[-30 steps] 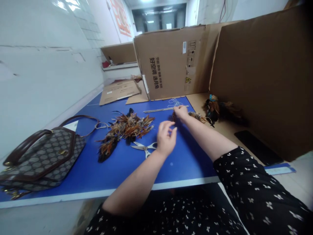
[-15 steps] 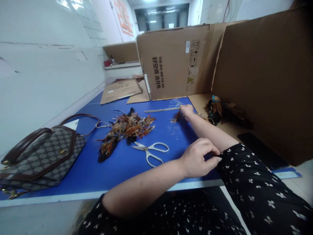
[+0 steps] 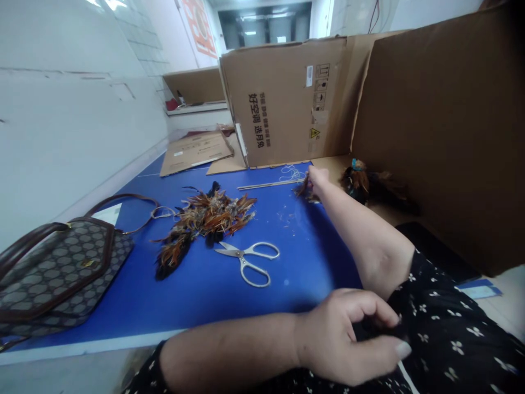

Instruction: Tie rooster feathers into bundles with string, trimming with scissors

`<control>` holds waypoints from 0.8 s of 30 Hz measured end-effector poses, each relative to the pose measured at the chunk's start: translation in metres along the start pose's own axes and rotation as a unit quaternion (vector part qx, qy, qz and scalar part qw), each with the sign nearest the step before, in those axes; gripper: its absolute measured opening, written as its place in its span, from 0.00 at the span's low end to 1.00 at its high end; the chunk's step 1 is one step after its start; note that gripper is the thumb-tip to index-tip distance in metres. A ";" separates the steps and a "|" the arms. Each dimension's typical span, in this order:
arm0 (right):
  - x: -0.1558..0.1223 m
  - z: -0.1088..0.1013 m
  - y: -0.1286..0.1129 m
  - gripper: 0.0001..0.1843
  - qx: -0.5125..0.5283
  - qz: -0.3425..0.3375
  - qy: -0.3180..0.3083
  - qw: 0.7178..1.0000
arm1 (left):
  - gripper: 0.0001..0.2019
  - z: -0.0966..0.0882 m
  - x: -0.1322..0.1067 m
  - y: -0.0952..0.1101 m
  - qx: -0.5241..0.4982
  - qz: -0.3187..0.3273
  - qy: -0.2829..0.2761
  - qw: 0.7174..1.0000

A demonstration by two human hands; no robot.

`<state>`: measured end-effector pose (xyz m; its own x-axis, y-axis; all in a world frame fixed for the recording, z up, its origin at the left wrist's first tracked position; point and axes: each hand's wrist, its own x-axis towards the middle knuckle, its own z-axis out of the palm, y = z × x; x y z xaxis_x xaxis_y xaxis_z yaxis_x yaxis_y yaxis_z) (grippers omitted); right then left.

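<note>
Far out over the blue table [image 3: 303, 262], my right hand [image 3: 318, 179] is closed on a small tuft of brown feathers [image 3: 304, 189]. Its fingertips point away from me and are partly hidden. My left hand [image 3: 348, 336] is close to my body, thumb and forefinger curved with a gap between them, and I see nothing held there. White-handled scissors [image 3: 248, 259] lie with blades parted, pointing left. Beyond them is a loose pile of brown and black feathers [image 3: 209, 213]. Thin sticks [image 3: 266, 185] and tangled pale thread [image 3: 292, 173] lie left of my right hand.
A patterned handbag [image 3: 69, 268] stands at the left edge, its strap reaching toward the feathers. Large cardboard panels [image 3: 283, 104] wall off the back and right. A bundle of dark feathers with a blue tie [image 3: 356, 178] sits at right, near a dark flat object [image 3: 435, 249].
My left hand has come nearer to my body and its thumb and forefinger are wider apart. The feather tuft has shifted slightly right with my right hand. The view has shifted slightly.
</note>
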<state>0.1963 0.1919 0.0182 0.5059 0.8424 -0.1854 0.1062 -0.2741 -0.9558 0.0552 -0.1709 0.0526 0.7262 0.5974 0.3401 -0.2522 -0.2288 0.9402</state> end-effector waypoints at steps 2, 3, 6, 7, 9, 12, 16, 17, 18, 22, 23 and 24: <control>-0.001 -0.001 0.002 0.22 0.004 0.005 -0.002 1.000 | 0.10 -0.003 0.002 0.000 -0.005 -0.053 0.001 0.999; -0.002 -0.001 0.003 0.22 0.005 0.007 -0.003 1.000 | 0.10 -0.005 0.003 0.001 -0.014 -0.075 0.002 0.997; -0.006 -0.001 0.010 0.22 0.008 0.011 -0.006 1.000 | 0.10 -0.011 0.011 0.003 -0.054 -0.115 0.012 0.992; -0.007 -0.001 0.012 0.22 0.009 0.011 -0.007 1.000 | 0.11 -0.012 0.016 0.002 -0.069 -0.126 0.023 0.989; -0.010 0.000 0.014 0.22 0.008 0.011 -0.011 1.000 | 0.12 -0.016 0.026 -0.003 -0.086 -0.144 0.065 0.984; -0.013 0.003 0.017 0.22 0.001 0.009 -0.015 1.000 | 0.10 -0.025 0.047 -0.017 -0.074 -0.133 0.131 0.980; -0.020 0.012 0.022 0.21 -0.011 0.001 -0.020 1.000 | 0.05 -0.036 0.079 -0.024 0.053 -0.068 0.170 0.982; -0.023 0.015 0.024 0.21 -0.013 -0.003 -0.021 1.000 | 0.03 -0.037 0.088 -0.023 0.105 -0.035 0.165 0.980; -0.026 0.018 0.026 0.21 -0.016 -0.009 -0.023 1.000 | 0.02 -0.037 0.097 -0.020 0.155 -0.005 0.157 0.975; -0.036 0.027 0.036 0.22 -0.026 -0.040 -0.030 0.998 | 0.07 -0.036 0.127 -0.012 0.296 0.039 0.121 0.947; -0.038 0.028 0.039 0.22 -0.028 -0.047 -0.031 0.998 | 0.08 -0.038 0.132 -0.013 0.304 0.024 0.116 0.945; -0.039 0.027 0.040 0.22 -0.029 -0.054 -0.032 0.998 | 0.08 -0.041 0.136 -0.015 0.298 0.006 0.127 0.946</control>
<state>0.1576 0.1602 -0.0194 0.4328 0.8962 -0.0973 0.2074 -0.2040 -0.9567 0.1312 -0.0550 0.0854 0.5287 0.7405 0.4150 0.2007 -0.5841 0.7865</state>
